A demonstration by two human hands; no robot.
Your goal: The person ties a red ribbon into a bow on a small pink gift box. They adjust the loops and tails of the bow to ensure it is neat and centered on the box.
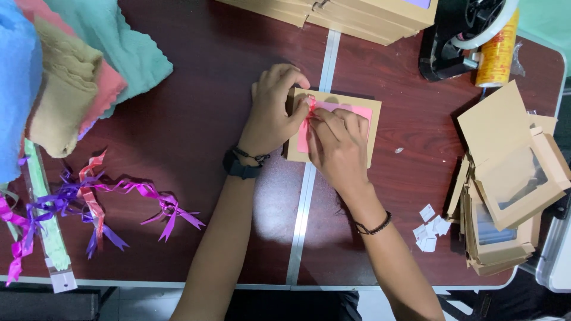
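Observation:
A flat brown cardboard box (369, 128) with a pink window lies in the middle of the dark wooden table (196, 89). My left hand (272, 113) rests on the box's left edge, its fingers curled over the top corner. My right hand (338, 145) covers the lower left of the box. The fingertips of both hands pinch a small red ribbon bow (310, 106) against the box's top left corner. A black watch sits on my left wrist and a thin dark bracelet on my right.
Purple, pink and red ribbon bows (89, 199) lie at the left. Folded coloured towels (65, 65) sit at the top left. Brown window boxes (511, 178) are piled at the right, white paper scraps (431, 229) beside them. A tape dispenser (458, 35) and flat box stack (357, 15) stand at the back.

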